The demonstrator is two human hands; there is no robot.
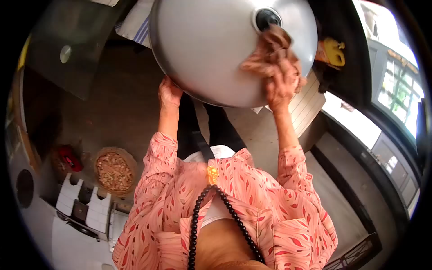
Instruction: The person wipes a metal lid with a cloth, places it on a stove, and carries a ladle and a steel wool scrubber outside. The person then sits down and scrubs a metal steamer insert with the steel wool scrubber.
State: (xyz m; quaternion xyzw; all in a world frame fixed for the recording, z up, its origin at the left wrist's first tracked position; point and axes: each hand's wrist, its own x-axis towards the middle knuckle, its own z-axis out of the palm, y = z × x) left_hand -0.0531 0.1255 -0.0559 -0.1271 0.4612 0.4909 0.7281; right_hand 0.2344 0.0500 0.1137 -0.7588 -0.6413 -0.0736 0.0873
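A large silver domed lid with a black knob fills the top of the head view. My left hand grips its lower left rim, with the fingers partly hidden behind the edge. On the right side of the lid, my right hand is closed on a crumpled brown cloth. The cloth lies against the lid's outer surface just below the knob and is slightly blurred.
A round basket of light brown pieces stands at lower left, beside a red object and a white slatted piece. A yellow container is at right. A blue-striped cloth hangs at upper left.
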